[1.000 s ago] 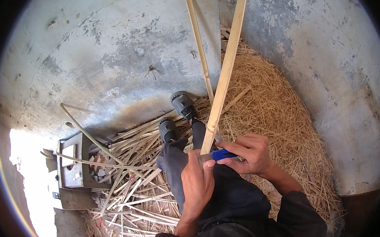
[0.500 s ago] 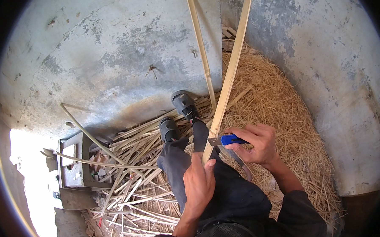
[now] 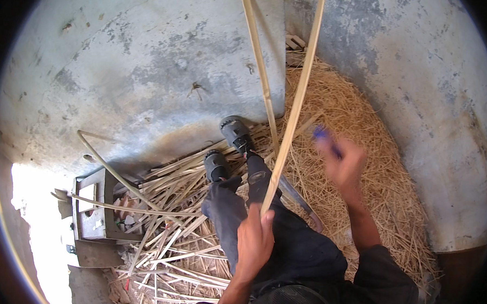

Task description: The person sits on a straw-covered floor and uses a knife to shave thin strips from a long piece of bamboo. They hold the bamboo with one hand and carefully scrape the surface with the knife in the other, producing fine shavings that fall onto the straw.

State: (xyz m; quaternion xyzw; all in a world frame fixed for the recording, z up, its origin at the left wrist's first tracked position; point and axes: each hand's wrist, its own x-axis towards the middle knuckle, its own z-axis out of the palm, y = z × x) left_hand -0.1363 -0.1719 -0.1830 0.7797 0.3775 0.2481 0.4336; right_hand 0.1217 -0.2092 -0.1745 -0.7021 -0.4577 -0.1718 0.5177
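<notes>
A long pale bamboo strip (image 3: 297, 109) slants up and away over my lap toward the corner of the walls. My left hand (image 3: 255, 239) is closed round its near end, above my thigh. My right hand (image 3: 346, 161) is smeared by motion, off to the right of the strip and apart from it. In its grip is a blue-handled utility knife (image 3: 323, 135), too blurred for the blade to show.
Another bamboo strip (image 3: 259, 59) leans on the grey wall (image 3: 158, 74). Fine shavings (image 3: 362, 125) heap on the right. Split strips (image 3: 177, 252) litter the floor at left, near a wooden box (image 3: 91, 207). A curved grey tool (image 3: 300, 197) lies by my leg.
The knife blade was against the strip; my right hand has swung it up and right, away from it. The strip has turned slightly in my left hand, which stays in place.
</notes>
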